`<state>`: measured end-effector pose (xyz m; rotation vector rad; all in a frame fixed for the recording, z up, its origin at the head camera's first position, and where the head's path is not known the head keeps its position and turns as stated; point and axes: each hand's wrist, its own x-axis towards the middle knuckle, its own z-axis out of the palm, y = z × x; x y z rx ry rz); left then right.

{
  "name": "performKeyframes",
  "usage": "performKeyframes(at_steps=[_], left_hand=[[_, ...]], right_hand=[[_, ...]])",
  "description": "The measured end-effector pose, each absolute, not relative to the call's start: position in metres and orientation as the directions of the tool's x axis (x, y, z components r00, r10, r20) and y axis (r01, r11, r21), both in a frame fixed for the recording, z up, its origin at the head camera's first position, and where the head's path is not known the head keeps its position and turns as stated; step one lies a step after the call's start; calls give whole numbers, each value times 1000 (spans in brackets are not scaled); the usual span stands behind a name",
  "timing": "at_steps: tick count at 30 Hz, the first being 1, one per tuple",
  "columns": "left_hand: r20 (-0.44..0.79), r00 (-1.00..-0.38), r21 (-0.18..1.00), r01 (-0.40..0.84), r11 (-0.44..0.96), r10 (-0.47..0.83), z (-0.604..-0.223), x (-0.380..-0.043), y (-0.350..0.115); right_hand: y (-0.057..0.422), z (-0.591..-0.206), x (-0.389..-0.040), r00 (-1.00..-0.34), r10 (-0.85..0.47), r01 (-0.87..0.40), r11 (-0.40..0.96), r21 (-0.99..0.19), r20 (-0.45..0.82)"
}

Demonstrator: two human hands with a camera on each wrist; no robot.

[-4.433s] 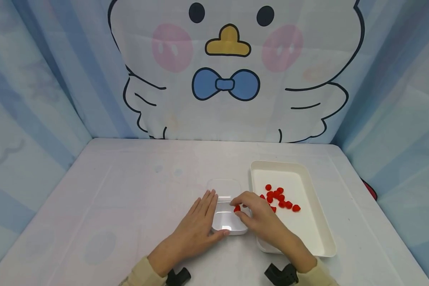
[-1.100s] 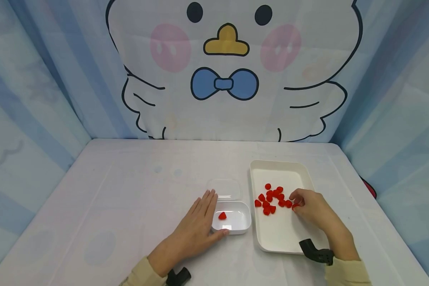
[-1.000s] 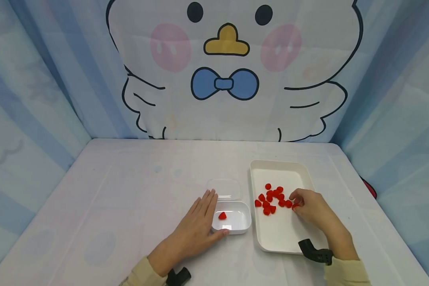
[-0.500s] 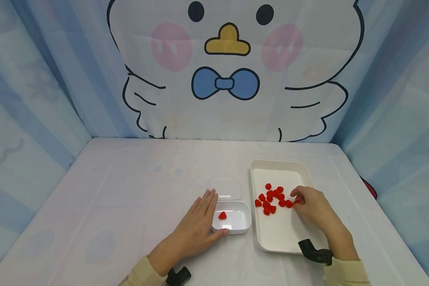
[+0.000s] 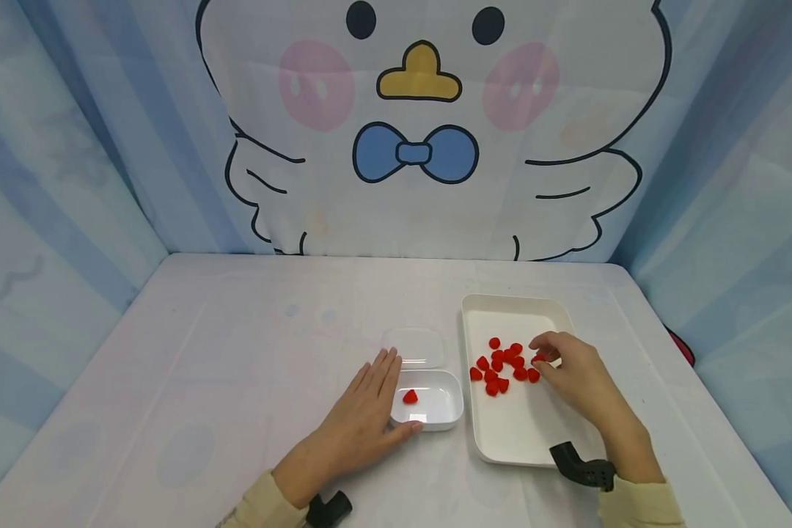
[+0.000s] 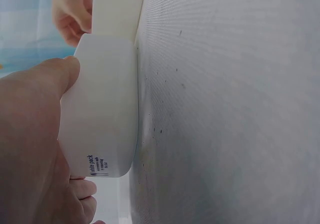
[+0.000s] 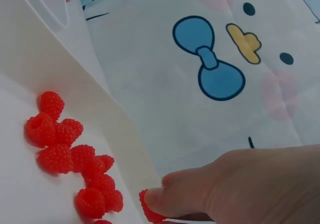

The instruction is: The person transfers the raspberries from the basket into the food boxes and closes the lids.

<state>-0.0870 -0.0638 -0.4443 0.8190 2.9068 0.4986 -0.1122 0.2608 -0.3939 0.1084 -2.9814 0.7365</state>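
Observation:
Between the thumb and fingers of my right hand (image 5: 576,372) is a raspberry (image 7: 148,207), pinched above the right part of the white tray (image 5: 524,436). Other red raspberries (image 7: 56,159) lie grouped in that tray, to the left of the hand. My left hand (image 5: 356,414) rests with straight fingers along the left side of a small white box (image 5: 444,403), its thumb at the near rim. A single raspberry (image 5: 410,397) sits inside the box. In the left wrist view the box's near wall (image 6: 102,103) shows small printed text.
A clear lid (image 5: 413,347) lies flat just behind the box. The tray stands close to the box's right side. A printed cloth (image 5: 416,213) hangs behind the table (image 5: 237,352), and blue curtains hang at both sides. Each wrist wears a black mount (image 5: 584,466).
A raspberry now lies in the box. My right hand went from the box to the tray, pinched another raspberry, and has lifted it slightly up and left. The left hand stays put.

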Motion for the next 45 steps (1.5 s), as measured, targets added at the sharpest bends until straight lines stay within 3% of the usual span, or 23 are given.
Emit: performKeyframes(at_steps=[23, 45], left_hand=[[0, -853, 328, 493, 806, 522, -445, -89, -65], [3, -853, 330, 494, 805, 522, -445, -89, -64]], right_hand=[[223, -398, -112, -920, -210, -354, 804, -478, 330], [182, -405, -104, -827, -365, -551, 676, -489, 428]])
